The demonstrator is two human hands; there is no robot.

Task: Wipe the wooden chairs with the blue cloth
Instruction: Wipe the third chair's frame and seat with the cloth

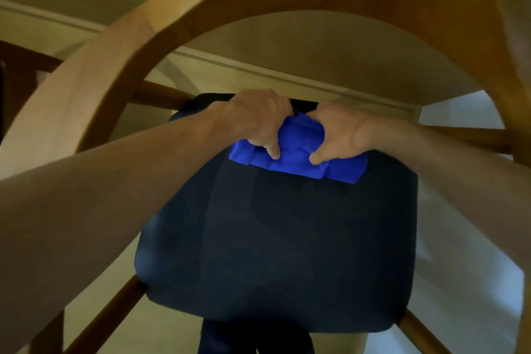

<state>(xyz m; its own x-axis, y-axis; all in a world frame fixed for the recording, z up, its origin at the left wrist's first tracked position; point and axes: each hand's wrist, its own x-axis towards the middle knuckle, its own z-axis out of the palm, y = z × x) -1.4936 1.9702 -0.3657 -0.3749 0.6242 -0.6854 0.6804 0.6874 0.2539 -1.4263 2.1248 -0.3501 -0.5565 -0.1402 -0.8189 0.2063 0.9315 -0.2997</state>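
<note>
Curved wooden chair back nearest, arching overhead. Below, left hand curled around the bunched blue cloth; right hand pinching it too, atop the dark seat cushion's far edge. No writing legible.

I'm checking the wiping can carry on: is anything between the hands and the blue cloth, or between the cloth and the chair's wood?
Nothing visible. The left hand and right hand both grip the blue cloth, which lies on the dark seat, with the curved wooden backrest arching close above.
</note>
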